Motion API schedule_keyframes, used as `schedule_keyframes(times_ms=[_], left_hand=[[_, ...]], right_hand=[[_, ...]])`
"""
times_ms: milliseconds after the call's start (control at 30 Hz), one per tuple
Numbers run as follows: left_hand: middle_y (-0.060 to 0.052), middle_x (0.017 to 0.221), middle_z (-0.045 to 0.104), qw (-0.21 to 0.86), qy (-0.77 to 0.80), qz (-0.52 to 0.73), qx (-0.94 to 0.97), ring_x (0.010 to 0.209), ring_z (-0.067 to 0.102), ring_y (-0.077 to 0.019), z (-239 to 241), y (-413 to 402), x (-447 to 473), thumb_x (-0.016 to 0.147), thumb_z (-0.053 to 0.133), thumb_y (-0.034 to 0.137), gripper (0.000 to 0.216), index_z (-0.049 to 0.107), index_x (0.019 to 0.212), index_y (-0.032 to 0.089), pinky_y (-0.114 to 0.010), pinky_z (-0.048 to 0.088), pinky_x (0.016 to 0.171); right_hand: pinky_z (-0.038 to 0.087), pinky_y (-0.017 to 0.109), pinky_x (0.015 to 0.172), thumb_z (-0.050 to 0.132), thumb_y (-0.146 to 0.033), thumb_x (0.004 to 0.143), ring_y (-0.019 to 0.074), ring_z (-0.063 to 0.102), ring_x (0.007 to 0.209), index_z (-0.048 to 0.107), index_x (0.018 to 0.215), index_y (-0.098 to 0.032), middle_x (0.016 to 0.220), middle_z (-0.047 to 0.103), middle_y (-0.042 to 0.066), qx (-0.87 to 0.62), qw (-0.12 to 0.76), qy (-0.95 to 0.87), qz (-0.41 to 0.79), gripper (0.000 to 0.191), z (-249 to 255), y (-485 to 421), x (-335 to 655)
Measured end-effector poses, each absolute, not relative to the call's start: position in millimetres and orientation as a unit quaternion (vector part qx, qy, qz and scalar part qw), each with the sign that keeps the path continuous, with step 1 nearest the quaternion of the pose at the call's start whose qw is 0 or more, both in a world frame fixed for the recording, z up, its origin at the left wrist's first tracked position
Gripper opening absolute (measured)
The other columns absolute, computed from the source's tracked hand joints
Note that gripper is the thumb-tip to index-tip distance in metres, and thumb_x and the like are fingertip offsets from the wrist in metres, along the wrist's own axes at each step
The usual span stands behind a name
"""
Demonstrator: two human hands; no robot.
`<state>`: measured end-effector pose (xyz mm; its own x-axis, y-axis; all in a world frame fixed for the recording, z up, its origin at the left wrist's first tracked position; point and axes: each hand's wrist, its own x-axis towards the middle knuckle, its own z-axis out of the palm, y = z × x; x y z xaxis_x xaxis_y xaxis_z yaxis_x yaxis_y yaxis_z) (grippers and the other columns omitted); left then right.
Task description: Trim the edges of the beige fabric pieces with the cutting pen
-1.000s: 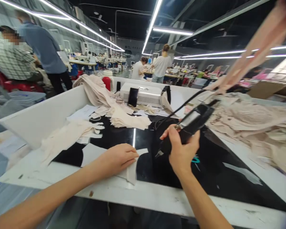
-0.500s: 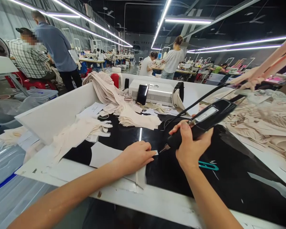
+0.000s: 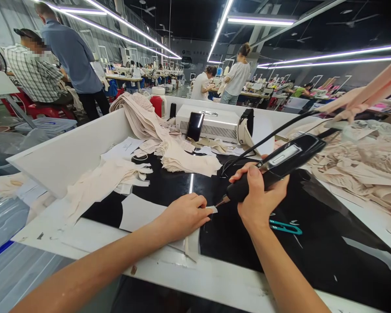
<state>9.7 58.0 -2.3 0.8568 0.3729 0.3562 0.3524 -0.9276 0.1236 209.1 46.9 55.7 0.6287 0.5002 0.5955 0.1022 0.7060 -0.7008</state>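
My right hand is wrapped round a black corded hand tool with a narrow metal tip, which points down and left. That tip is right at the end of a small white strip, though I cannot tell whether it touches. My left hand has its fingers pressed together on the strip, over a white sheet-like piece lying on the black mat. Palm and forearm hide part of the piece. A teal snips-like tool lies right of my right wrist.
Beige fabric pieces are stacked at the back, with more cloth heaped on the right. Behind stand a white vented box, a phone and a red bottle. A white panel walls the left side. Other people work beyond.
The black tool's metal tip has come slightly left and up, from a gap to the end of the white strip. My left hand stays nearly in place; the view shifts a little.
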Motion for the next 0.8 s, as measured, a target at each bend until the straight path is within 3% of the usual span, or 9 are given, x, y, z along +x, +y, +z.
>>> schedule_keyframes(times_ms=[800], left_hand=[[-0.007, 0.119, 0.081, 0.043, 0.193, 0.191, 0.961, 0.106, 0.075, -0.0237, 1.5, 56.7, 6.4, 0.126, 0.063, 0.028, 0.025, 0.085, 0.13, 0.019, -0.037, 0.065, 0.097]], right_hand=[[0.063, 0.031, 0.059, 0.099, -0.052, 0.089, 0.0133, 0.068, 0.059, 0.065, 0.116, -0.027, 0.081, 0.074, -0.01, -0.355, 0.824, -0.426, 0.121, 0.051, 55.0, 44.0, 210.1]])
